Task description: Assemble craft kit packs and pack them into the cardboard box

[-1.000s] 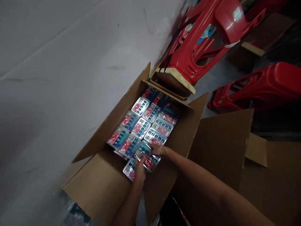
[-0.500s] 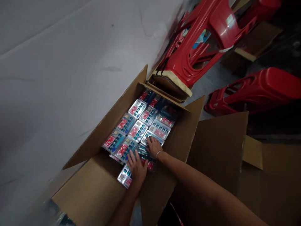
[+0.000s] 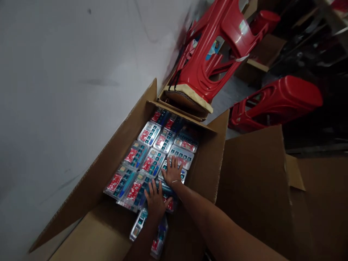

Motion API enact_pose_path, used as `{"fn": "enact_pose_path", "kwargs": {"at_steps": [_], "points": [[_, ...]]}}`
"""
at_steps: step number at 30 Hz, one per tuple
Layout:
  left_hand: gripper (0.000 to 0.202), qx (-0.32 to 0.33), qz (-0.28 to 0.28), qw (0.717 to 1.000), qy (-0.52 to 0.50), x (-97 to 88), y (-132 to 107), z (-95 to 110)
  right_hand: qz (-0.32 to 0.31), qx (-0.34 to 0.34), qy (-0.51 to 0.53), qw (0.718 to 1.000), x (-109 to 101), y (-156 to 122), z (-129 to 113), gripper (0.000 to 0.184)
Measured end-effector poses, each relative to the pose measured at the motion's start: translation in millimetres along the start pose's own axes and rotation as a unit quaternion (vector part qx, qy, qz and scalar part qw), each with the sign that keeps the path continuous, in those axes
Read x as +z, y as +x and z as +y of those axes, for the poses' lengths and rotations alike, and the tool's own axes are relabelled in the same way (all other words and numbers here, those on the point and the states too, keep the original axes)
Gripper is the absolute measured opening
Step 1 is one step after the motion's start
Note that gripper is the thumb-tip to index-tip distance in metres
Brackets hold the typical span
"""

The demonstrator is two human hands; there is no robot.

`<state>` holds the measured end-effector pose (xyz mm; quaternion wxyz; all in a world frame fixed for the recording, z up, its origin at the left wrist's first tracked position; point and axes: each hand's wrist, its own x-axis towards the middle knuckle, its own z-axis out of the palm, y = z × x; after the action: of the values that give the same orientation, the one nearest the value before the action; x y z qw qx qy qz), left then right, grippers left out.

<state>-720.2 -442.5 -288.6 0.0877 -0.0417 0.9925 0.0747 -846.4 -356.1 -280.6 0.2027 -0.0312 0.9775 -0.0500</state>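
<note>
Rows of clear plastic packs (image 3: 152, 161), each with red-and-white and teal pieces inside, fill an open cardboard box (image 3: 107, 156). My left hand (image 3: 157, 199) lies palm down on the packs near the box's near end, fingers spread. Just above and to its right, my right hand (image 3: 172, 172) rests flat with fingers apart on packs along the right side. Neither hand is closed round anything. Under my left wrist and forearm, loose packs (image 3: 138, 223) lie tilted and lower than the rows; my arm partly hides them.
A pale wall (image 3: 59, 90) runs along the box's left side. Beyond the far end stand a smaller carton (image 3: 187, 105) and red plastic stools (image 3: 201, 69), with another red stool (image 3: 280, 101) to the right. A second open carton (image 3: 252, 177) is close on the right.
The view has shifted, so the stools sit further left. My right hand has moved forward over the packs and its fingers have straightened. My left hand remains spread on the near packs.
</note>
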Motion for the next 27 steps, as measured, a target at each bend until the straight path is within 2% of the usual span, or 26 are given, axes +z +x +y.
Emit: {"fn": "enact_pose_path", "kwargs": {"at_steps": [5, 11, 17, 19, 21, 23, 24, 25, 27], "points": [[0.082, 0.005, -0.017, 0.999, -0.036, -8.0, 2.0, 0.9, 0.0, 0.002, -0.001, 1.0, -4.7, -2.3, 2.1, 0.066], [0.075, 0.114, -0.026, 0.991, -0.057, -7.8, 14.2, -1.7, 0.006, -0.004, 0.012, 1.0, -7.3, -4.5, 9.4, 0.061], [0.075, 0.13, 0.001, 0.991, -0.039, -4.5, 23.4, -8.1, -0.02, 0.0, 0.037, 0.999, -11.5, -4.2, 6.1, 0.061], [0.075, 0.141, 0.014, 0.989, -0.043, -9.2, 26.7, -7.5, -0.04, 0.003, 0.047, 0.998, -18.6, -3.3, -0.2, 0.061], [0.073, 0.151, 0.037, 0.986, -0.054, -20.8, 24.6, -10.8, -0.056, 0.009, 0.058, 0.997, -36.9, 0.7, -5.3, 0.063], [0.071, 0.112, 0.074, 0.989, -0.068, -39.1, 8.9, -24.9, -0.031, 0.007, 0.057, 0.998, -69.5, 9.8, -3.8, 0.068], [0.071, 0.062, 0.098, 0.991, -0.073, -49.9, -5.9, -37.5, 0.007, 0.008, 0.051, 0.999, -90.1, 16.9, 0.9, 0.07], [0.073, -0.006, 0.12, 0.99, -0.077, -61.1, -25.6, -53.5, 0.052, 0.007, 0.042, 0.998, -111.8, 25.8, 8.4, 0.072], [0.079, -0.173, 0.149, 0.97, -0.083, -82.7, -76.3, -92.3, 0.17, 0.054, 0.036, 0.983, -151.5, 47.7, 29.9, 0.072]]}}
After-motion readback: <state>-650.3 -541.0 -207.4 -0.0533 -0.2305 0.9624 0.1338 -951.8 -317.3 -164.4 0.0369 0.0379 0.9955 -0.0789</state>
